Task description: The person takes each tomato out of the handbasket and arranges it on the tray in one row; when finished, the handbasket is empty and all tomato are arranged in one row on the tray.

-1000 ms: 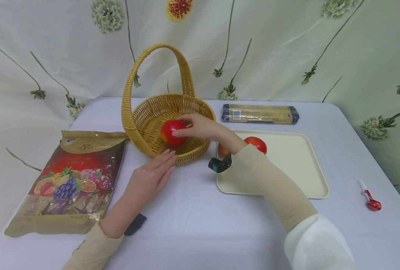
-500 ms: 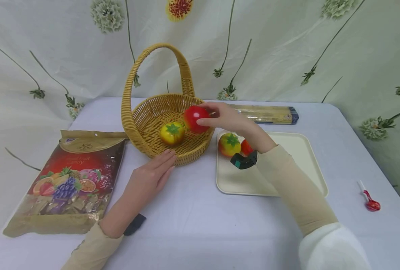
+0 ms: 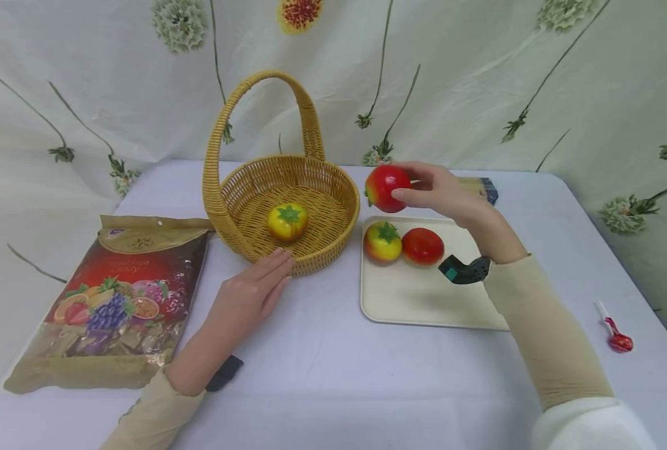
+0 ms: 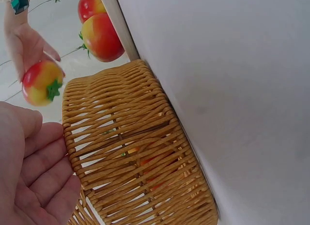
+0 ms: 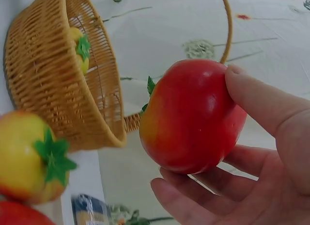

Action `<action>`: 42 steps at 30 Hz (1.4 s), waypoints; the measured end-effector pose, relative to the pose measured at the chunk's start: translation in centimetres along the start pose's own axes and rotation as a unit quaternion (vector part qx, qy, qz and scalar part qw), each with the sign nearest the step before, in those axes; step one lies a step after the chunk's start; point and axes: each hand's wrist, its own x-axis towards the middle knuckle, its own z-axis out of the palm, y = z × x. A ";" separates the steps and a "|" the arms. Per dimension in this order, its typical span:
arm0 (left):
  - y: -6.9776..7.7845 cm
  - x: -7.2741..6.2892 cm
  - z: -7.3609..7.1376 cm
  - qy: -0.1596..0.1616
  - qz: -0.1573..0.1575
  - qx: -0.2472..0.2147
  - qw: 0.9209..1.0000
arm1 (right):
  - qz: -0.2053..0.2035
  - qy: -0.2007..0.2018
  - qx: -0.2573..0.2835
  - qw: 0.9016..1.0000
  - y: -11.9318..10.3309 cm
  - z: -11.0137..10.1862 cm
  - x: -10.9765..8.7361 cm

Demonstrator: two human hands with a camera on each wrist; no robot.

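Soft, even light fills the head view, with faint, diffuse shadows on the white cloth-covered table (image 3: 333,369); the right wrist view looks dimmer, pale glare marking the glossy, round red-and-yellow fruit (image 5: 191,116).

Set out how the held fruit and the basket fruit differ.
The held fruit is aloft in the right grip; the basket fruit lies in the basket. In the head view, the held fruit looks mostly red, the basket fruit mostly yellow. Both have green leaves.

The right hand (image 3: 442,191) has carried a red tomato-like fruit (image 3: 386,188) out of the basket (image 3: 327,255), toward the tray (image 3: 412,297). The tray's second red fruit (image 3: 423,246) now shows whole.
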 end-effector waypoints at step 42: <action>0.0 0.1 0.0 -0.002 -0.005 0.000 1.000 | 0.140 0.004 -0.136 0.981 11.0 -3.8 -7.6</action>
